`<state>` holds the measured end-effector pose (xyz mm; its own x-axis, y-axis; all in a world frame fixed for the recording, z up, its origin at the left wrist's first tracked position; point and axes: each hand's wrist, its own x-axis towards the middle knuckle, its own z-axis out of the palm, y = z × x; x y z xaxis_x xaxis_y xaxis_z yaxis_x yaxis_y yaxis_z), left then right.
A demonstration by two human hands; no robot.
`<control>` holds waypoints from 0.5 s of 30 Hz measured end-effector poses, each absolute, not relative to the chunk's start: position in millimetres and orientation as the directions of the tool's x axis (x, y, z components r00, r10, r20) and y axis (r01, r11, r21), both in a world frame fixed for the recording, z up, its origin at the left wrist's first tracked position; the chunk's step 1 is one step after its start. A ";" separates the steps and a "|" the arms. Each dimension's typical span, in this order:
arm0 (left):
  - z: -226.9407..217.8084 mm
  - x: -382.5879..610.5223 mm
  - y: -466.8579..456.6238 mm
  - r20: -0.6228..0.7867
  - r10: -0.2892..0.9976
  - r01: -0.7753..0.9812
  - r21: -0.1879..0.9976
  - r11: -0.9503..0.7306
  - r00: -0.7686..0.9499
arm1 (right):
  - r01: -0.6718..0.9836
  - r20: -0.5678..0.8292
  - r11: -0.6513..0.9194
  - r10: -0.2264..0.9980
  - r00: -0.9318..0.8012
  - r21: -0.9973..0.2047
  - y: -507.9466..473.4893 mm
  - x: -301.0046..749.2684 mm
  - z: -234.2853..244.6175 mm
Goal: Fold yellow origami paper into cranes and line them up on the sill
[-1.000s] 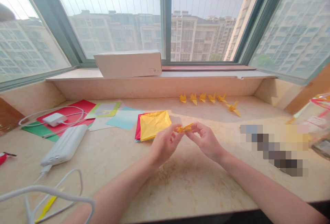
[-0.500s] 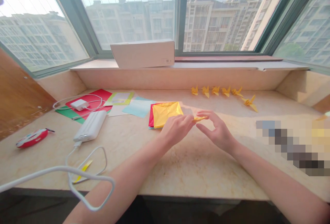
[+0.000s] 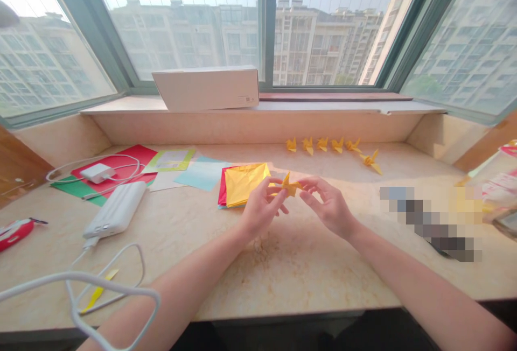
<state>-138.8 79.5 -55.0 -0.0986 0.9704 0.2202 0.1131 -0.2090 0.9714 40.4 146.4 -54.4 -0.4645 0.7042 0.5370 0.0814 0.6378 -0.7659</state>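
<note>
Over the middle of the worktop point(image 3: 307, 281), my left hand point(image 3: 264, 203) pinches one folded yellow crane point(image 3: 291, 186); my right hand point(image 3: 326, 203) has fingertips at its tip, gripping or not I cannot tell. Just beyond lies one squarish paper stack point(image 3: 244, 185), creased and shiny; near the back edge, six small, pointed paper cranes point(image 3: 322, 145).

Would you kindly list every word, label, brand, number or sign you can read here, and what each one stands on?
No text here can be read.
White box: small print and marks at its lower right, too small to read.
Clear packaging at the right edge: pink-and-white markings, too blurred to read.
</note>
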 end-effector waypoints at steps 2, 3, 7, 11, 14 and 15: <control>-53.0 -137.7 78.7 0.216 0.971 0.087 0.974 -0.208 -0.097 | 0.078 0.536 0.639 0.699 -0.473 -0.765 145.4 40.6 -53.1; -52.5 -137.0 78.2 0.218 0.972 0.085 0.974 -0.211 -0.090 | 0.079 0.536 0.640 0.699 -0.474 -0.764 145.1 40.5 -53.0; -53.9 -136.8 77.0 0.242 0.966 0.191 0.956 -0.222 -0.088 | 0.099 0.550 0.649 0.707 -0.445 -0.755 146.4 39.3 -55.1; -55.7 -144.7 80.2 0.431 0.897 0.706 0.667 -0.238 -0.104 | 0.149 0.642 0.718 0.681 -0.352 -0.680 148.3 41.5 -55.5; -53.4 -149.7 84.0 0.483 0.875 0.911 0.346 -0.225 0.033 | 0.220 0.793 0.866 0.500 -0.347 -0.450 139.7 42.5 -51.0; -52.2 -149.9 84.8 0.469 0.881 0.916 0.328 -0.230 0.054 | 0.224 0.822 0.915 0.400 -0.405 -0.335 133.7 40.9 -49.0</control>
<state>-149.9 84.8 -52.2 0.0536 0.8813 0.4695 0.9161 -0.2305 0.3281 40.9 133.7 -49.0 -0.4055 0.3997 0.8221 0.2240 0.9154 -0.3346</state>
